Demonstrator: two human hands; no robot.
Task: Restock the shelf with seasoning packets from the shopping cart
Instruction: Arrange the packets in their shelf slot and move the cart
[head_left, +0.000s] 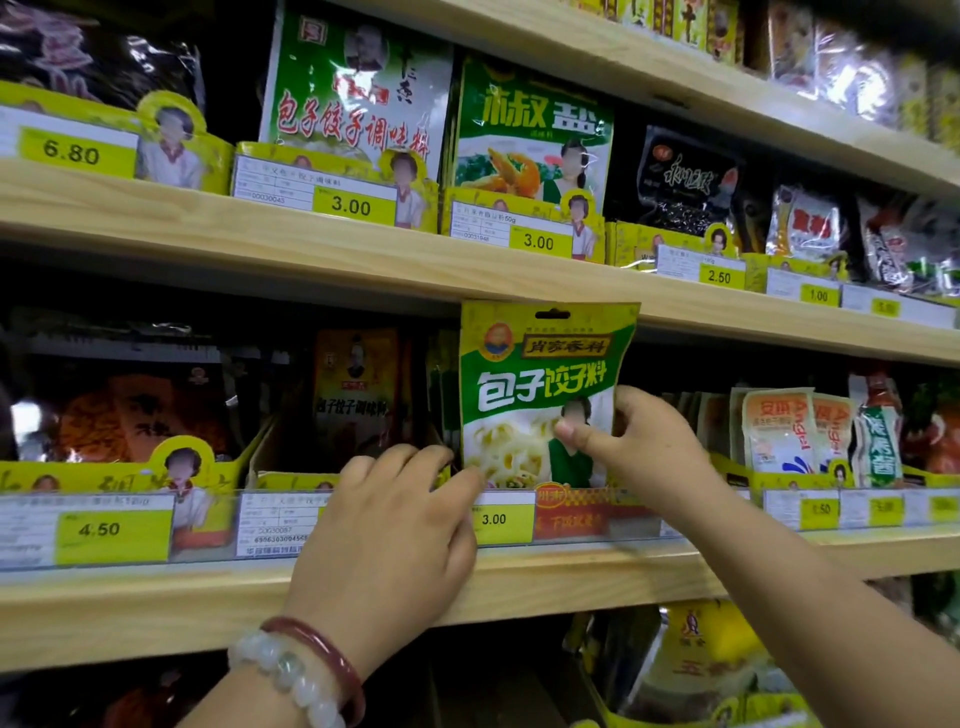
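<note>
Now I am at the placing step: my right hand (649, 447) has a green and yellow seasoning packet (543, 395) upright at the front of the middle shelf (675, 566), in the centre of the frame, and it is not yet seated in its slot. The grip there is a pinch — thumb across the printed face, the other fingers curled round the right edge. My left hand (384, 525) rests over the shelf's front edge with fingers loosely bent, the forefinger touching the packet's lower left corner to steady it; it holds nothing itself, as far as I can see.

Next, I judge, the packet must slide down behind the yellow cardboard tray front (291, 480) and the price label reading 3.00 (501, 519), flush with the dark packets standing just behind it. That calls for keeping it vertical, since the pouch looks thin and likely to buckle.

The packet is a flat glossy film pouch with a hang slot at the top. The shelf is pale grained wood with a clear plastic label strip. On my left wrist sit a milky bead bracelet (291, 675) and a dark red bangle (332, 660). The cart is out of view.
</note>
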